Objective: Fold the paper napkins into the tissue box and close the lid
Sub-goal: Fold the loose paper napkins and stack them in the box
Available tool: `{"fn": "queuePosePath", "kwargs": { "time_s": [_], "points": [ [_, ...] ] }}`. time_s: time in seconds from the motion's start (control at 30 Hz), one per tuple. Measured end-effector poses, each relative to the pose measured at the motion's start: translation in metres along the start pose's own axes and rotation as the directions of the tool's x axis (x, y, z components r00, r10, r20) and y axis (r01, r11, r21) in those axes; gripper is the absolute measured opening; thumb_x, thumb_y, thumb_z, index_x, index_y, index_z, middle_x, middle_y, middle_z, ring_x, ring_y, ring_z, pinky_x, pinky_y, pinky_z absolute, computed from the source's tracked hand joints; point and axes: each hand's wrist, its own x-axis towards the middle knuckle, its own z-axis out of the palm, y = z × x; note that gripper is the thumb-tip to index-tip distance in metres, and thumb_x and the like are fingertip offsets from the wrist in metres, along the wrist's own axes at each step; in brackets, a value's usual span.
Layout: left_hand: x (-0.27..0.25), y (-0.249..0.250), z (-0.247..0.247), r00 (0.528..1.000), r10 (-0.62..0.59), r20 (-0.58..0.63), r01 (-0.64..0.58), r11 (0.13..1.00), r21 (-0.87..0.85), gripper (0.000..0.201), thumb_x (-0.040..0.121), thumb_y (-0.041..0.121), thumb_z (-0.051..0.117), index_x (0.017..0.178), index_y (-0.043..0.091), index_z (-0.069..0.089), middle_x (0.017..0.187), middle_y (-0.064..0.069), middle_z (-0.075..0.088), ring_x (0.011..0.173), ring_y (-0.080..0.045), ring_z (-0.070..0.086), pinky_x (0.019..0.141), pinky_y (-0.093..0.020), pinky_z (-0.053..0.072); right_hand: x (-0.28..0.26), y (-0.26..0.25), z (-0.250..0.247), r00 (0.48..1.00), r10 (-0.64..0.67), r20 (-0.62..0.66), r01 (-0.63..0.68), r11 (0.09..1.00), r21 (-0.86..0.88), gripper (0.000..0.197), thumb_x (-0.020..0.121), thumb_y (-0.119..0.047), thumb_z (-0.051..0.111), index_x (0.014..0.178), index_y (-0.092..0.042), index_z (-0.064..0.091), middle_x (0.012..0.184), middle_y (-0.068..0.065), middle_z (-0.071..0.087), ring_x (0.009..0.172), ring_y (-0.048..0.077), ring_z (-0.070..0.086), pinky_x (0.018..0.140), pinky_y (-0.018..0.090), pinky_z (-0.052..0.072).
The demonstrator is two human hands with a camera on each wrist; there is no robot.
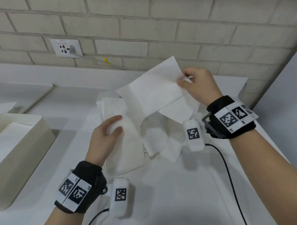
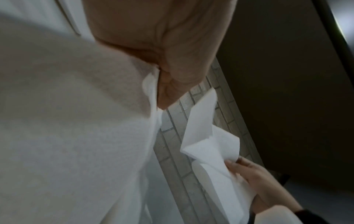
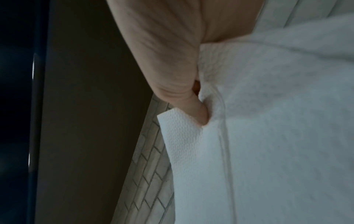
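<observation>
Your right hand [image 1: 198, 87] is pinching the far edge of a paper napkin [image 1: 155, 93] between thumb and fingers, lifting it above the white table [image 1: 182, 192]. Your left hand [image 1: 104, 135] is grasping a folded napkin [image 1: 124, 145] with curled fingers, just above the loose napkins [image 1: 161, 144] lying on the table. The tissue box [image 1: 11, 149] is standing open at your left, well apart from both hands, with paper lying inside.

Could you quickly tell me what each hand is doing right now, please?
Left hand: grips a folded napkin.
Right hand: pinches the raised napkin at its edge.
</observation>
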Motion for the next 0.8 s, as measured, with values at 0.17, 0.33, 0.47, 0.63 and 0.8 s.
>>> {"fn": "queuePosePath", "kwargs": {
  "time_s": [0.17,0.33,0.47,0.63,0.8],
  "points": [
    [0.003,0.002,0.001,0.999,0.03,0.042,-0.03,1.0,-0.001,0.027,0.095,0.023,0.054,0.121,0.027,0.061,0.126,0.008,0.06,0.119,-0.012,0.054,0.102,-0.035,0.043,-0.005,-0.007,0.001,0.994,0.049,0.101,-0.071,0.972,0.225,0.012,0.087,-0.005,0.061,0.09,-0.015,0.065,0.082,-0.01,0.063,0.076,0.003,0.058,0.08,0.023,0.046],
    [0.004,0.018,-0.005,1.0,0.024,-0.016,-0.027,0.983,-0.179,0.04,0.101,0.042,0.032,0.093,0.02,0.064,0.094,0.005,0.069,0.088,-0.012,0.064,0.073,-0.023,0.048,-0.012,-0.01,-0.001,0.985,0.056,0.166,-0.108,0.94,0.323,0.012,0.087,-0.003,0.06,0.097,0.0,0.066,0.092,0.005,0.065,0.089,0.015,0.059,0.092,0.034,0.046],
    [-0.003,0.036,-0.009,0.984,0.01,0.177,0.059,0.923,-0.381,0.076,0.076,0.081,0.035,0.095,0.019,0.074,0.093,-0.003,0.074,0.087,-0.015,0.07,0.071,-0.027,0.052,-0.012,-0.008,0.0,0.978,0.071,0.198,-0.127,0.95,0.286,0.011,0.087,-0.004,0.06,0.088,-0.013,0.067,0.083,-0.006,0.065,0.078,0.008,0.06,0.086,0.03,0.048],
    [-0.007,0.044,-0.007,0.98,0.132,0.149,-0.12,0.989,-0.086,0.044,0.073,0.057,0.068,0.08,0.014,0.073,0.081,-0.003,0.073,0.076,-0.013,0.067,0.071,-0.025,0.048,-0.011,-0.013,0.003,0.98,0.048,0.193,-0.09,0.973,0.211,0.008,0.087,-0.007,0.061,0.089,-0.012,0.067,0.076,-0.013,0.061,0.062,-0.009,0.057,0.071,0.014,0.043],
    [0.001,0.032,-0.008,0.998,0.068,0.015,-0.068,0.997,-0.022,0.02,0.086,0.025,0.068,0.075,0.008,0.07,0.066,0.003,0.065,0.063,-0.016,0.059,0.058,-0.025,0.043,-0.01,-0.022,-0.008,0.979,0.029,0.2,-0.079,0.967,0.243,0.012,0.088,-0.011,0.061,0.083,-0.02,0.065,0.075,-0.013,0.065,0.061,-0.004,0.06,0.065,0.014,0.048]
  ]
}}
